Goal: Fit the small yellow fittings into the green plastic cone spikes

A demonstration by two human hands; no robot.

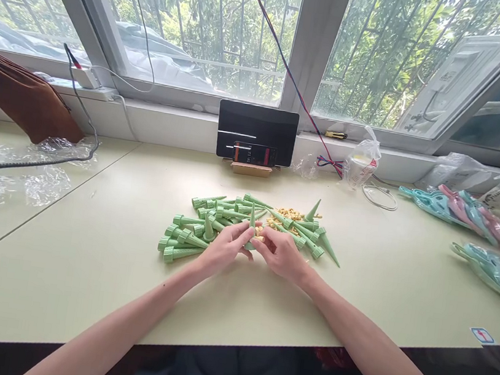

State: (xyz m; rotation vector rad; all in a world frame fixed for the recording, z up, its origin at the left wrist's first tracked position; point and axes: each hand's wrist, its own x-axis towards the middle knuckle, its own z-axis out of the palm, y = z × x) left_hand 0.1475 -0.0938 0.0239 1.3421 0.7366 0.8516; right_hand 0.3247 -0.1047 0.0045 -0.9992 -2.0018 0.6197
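My left hand [227, 246] is closed around a green plant watering spike [253, 216], which stands point upward between both hands. The fingers of my right hand [284, 256] are pinched against the spike's side, at a small yellow plastic piece [259, 233] partly hidden by the fingertips. Several more green spikes [187, 237] lie heaped left of my hands, with a few others [311, 233] to the right. Just beyond my right hand is a loose pile of small yellow pieces [290, 214].
A tablet [259, 123] leans at the back, with a phone [254, 154] in front. A bagged cup [361, 163] and a coiled white cable [379, 197] are right of it. Teal and pink plastic items [465, 208] lie far right. Clear plastic wrap [13, 179] and a brown pouch [25, 97] are left.
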